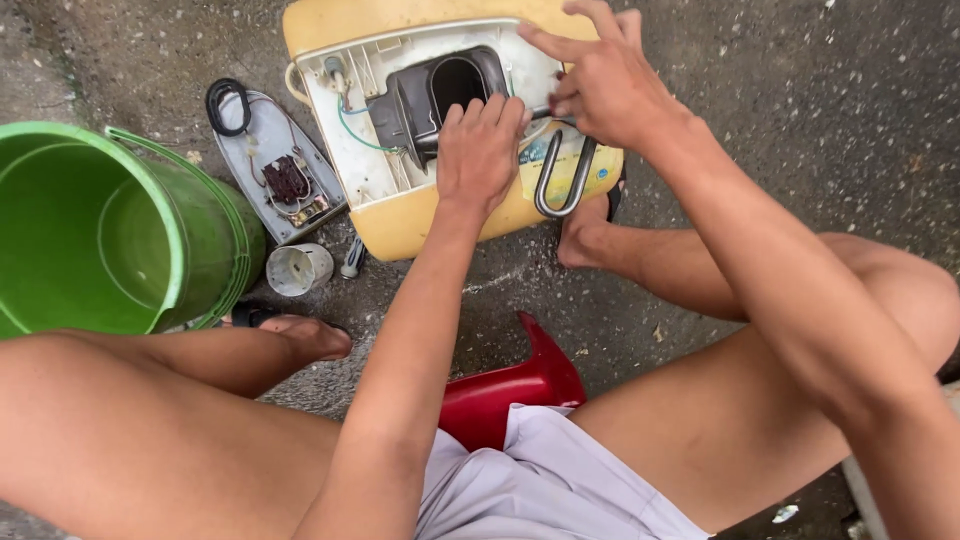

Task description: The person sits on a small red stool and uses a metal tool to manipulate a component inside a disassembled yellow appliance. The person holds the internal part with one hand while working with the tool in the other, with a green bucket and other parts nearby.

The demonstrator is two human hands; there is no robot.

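On the rough concrete floor [800, 90], toward its far edge, lies the yellow appliance casing [420, 215], opened with its white inner panel [365, 150] facing up. We press our left hand [480, 150] flat on that panel, fingers spread loosely over the dark housing [415, 100] at its middle, holding nothing. Our right hand [600, 85] hovers just above the casing's right part, fingers curled around something small (we cannot tell what, nor how tightly). A bent metal heating tube [560, 185] sticks out from under both hands, over the casing's near side. Left of the casing rests a grey iron soleplate [255, 150] with a black cord loop [226, 105], and nearer us a small white cup-shaped part [297, 268]. A green bucket [110, 230] stands at the floor's left edge. We sit on a red stool [515, 395], bare feet either side of the casing.
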